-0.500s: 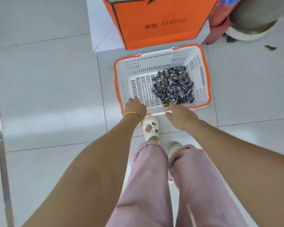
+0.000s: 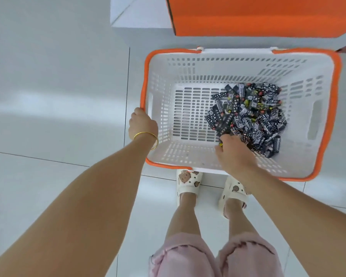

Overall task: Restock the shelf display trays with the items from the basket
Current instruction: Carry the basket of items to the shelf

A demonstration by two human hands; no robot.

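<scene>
Dozens of dark packets [image 2: 248, 116] sit heaped in the basket [image 2: 337, 92] on the floor; none shelved yet. Left hand [image 2: 142, 124] clamps the rim, right hand [image 2: 233, 150] digs in, grip hidden.

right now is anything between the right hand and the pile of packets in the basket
Nothing visible is in the way. The right hand is already inside the basket, with its fingers at the near edge of the pile of packets. The left hand only grips the basket's left rim, clear of the pile.
</scene>
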